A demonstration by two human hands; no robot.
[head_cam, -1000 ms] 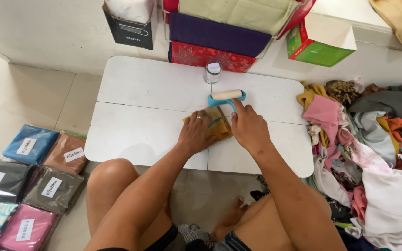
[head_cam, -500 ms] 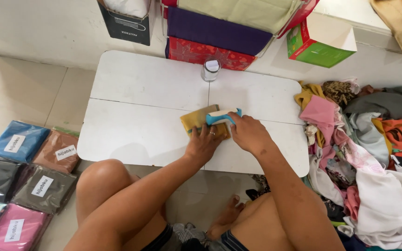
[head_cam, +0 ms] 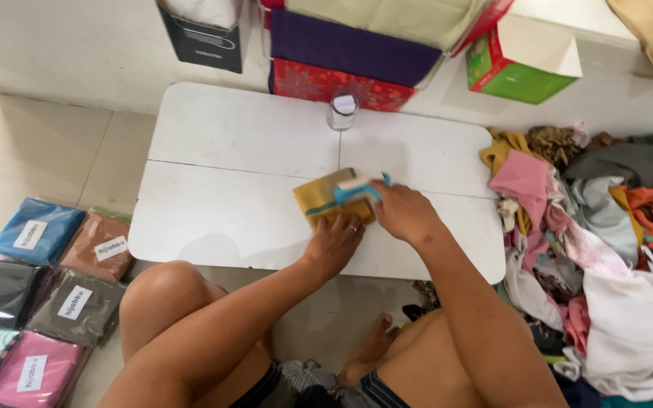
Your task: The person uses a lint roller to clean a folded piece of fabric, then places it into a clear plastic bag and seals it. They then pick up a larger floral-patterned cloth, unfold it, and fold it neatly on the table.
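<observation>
Two hands meet over a folded mustard cloth (head_cam: 317,198) that lies flat near the middle of a low white table (head_cam: 228,174). Measured from that cloth, the left hand (head_cam: 334,243) sits at its near edge, palm down and fingers spread, pressing the fabric against the table. The right hand (head_cam: 404,213) is just to the cloth's right, its fingers closed around the blue handle of a lint roller (head_cam: 359,187), whose pale drum rests on the cloth's far right corner. Beyond the cloth, toward the wall, a small lidded jar (head_cam: 341,111) stands on the table, well apart from both hands. Further back sit stacked purple and red boxes (head_cam: 345,64) and a green carton (head_cam: 521,60). Right of the cloth, off the table, a heap of mixed clothes (head_cam: 598,242) covers the floor. Far to the cloth's left, flat labelled fabric packets (head_cam: 39,287) lie in rows on the tiles.
</observation>
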